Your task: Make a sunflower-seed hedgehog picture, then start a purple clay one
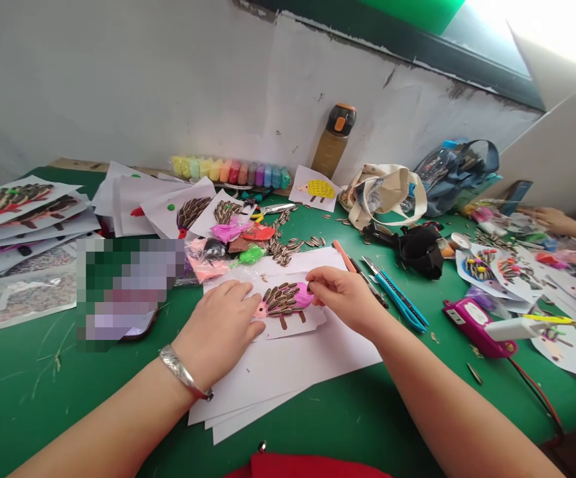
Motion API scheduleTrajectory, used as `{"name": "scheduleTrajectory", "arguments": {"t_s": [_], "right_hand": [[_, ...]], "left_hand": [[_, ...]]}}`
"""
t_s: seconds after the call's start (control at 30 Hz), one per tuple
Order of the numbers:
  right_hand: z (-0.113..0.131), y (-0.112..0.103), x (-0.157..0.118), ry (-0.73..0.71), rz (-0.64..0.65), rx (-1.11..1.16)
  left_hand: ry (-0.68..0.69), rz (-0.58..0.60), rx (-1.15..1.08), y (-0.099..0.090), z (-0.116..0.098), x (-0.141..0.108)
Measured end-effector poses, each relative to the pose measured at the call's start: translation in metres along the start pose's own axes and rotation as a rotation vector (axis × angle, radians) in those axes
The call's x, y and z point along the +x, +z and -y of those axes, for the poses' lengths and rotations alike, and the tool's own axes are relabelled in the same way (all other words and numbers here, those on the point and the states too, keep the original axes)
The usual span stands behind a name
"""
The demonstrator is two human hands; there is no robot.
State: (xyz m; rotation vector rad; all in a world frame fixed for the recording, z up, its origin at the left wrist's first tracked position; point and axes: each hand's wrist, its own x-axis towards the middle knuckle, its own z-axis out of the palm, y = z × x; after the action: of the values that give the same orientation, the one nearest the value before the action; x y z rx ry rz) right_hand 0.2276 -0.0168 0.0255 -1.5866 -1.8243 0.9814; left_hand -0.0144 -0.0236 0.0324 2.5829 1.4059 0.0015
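A hedgehog picture [288,302] lies before me, its body pink clay [306,294] covered largely with striped sunflower seeds. My left hand [221,325] rests flat on the paper at the hedgehog's head, fingers spread, a silver bracelet on the wrist. With thumb and fingertips pinched, my right hand [342,295] is at the pink clay's bare right end; a small dark sunflower seed [310,287] shows at the fingertips. Beneath the picture are several white sheets [288,378]. Loose seeds [283,251] are heaped just behind it, beside bags of coloured clay [231,231].
A blue box cutter [400,299] and pens lie right of the paper. At left are a blurred-out phone [139,325] and stacked hedgehog pictures [29,212]. A bottle [332,143] and cloth bag [382,196] stand behind. A magenta glue device [482,325] and another person's hand [549,218] are at right.
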Motion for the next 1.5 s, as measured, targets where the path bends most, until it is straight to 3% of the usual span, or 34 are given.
{"name": "scheduleTrajectory", "arguments": {"t_s": [0.1,0.4,0.53,0.8,1.1,1.5], "right_hand": [[-0.004,0.002,-0.004,-0.002,-0.009,0.001],[-0.018,0.007,0.005,-0.296,-0.027,-0.254],[-0.02,0.01,0.007,-0.363,-0.026,-0.288],[-0.021,0.012,0.008,-0.395,0.011,-0.381],[-0.027,0.018,0.01,-0.485,-0.037,-0.385],[-0.022,0.008,0.007,-0.381,-0.032,-0.395]], "left_hand": [[-0.004,-0.006,0.003,0.001,0.0,0.0],[0.001,-0.002,-0.006,0.003,0.001,0.0],[0.004,-0.008,-0.017,0.003,0.002,0.0],[0.02,-0.033,-0.019,0.004,0.001,0.0],[0.012,-0.036,-0.035,0.003,0.001,0.001],[0.021,-0.015,-0.015,0.003,0.002,0.001]]}}
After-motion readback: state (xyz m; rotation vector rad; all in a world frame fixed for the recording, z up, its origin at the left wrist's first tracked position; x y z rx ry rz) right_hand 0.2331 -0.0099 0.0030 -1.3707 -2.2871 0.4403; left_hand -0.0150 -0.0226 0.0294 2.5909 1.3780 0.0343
